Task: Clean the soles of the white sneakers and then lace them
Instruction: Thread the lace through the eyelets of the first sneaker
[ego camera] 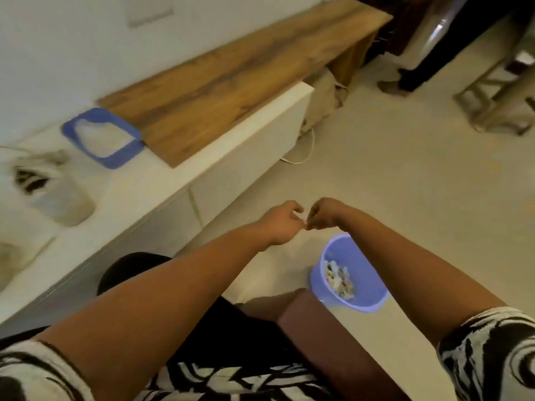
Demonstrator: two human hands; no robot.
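Observation:
Both my arms reach out over the floor. My left hand (282,222) and my right hand (322,214) meet fingertip to fingertip and pinch a small white scrap (301,217) between them, above and to the left of a blue waste bin (347,273). A white sneaker (55,192) lies blurred on the white counter (179,169) at the far left. Part of a second sneaker (14,261) shows at the left edge.
A blue-rimmed tray (101,137) sits on the counter beside a wooden board (231,79). The bin holds several scraps. A brown stool corner (327,337) is under my right arm. Another person's legs (428,62) and a stool frame (498,91) stand at the far right.

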